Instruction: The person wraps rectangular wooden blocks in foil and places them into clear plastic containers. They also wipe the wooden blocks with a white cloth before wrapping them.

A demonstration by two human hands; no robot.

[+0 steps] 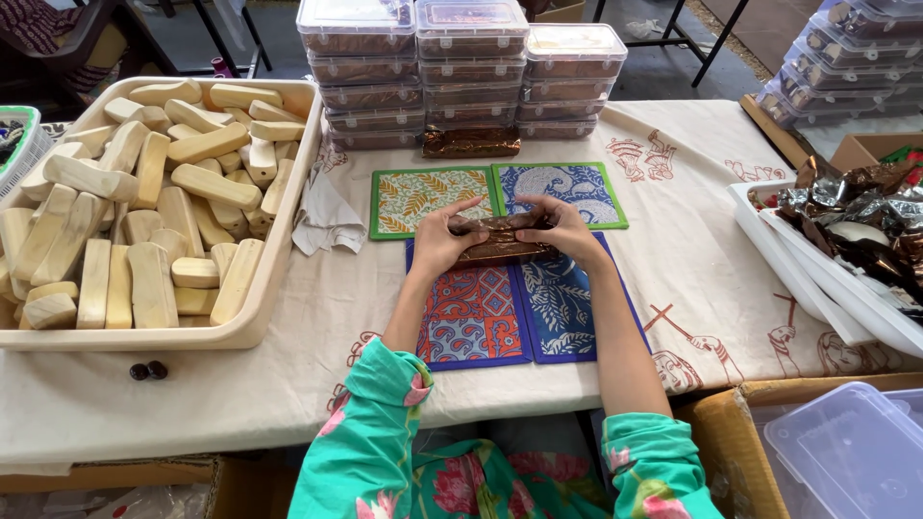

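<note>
Brown foil bar (500,238): I see my left hand (440,240) and right hand (567,229) clamped on its ends; over-squeezing could tear the wrap.

There is one view only, from the camera on my head, looking steeply down and forward over the worktop (673,279). It sits close: my green flowered sleeves fill the bottom edge and my forearms run up the middle to my left hand (437,240) and right hand (567,231), near the centre of the frame. The far side of the worktop lies at the top, with stacked clear boxes (461,72) and floor beyond. A tray of wooden blocks (288,259) is cut off on the left, a white tray (817,288) on the right
</note>
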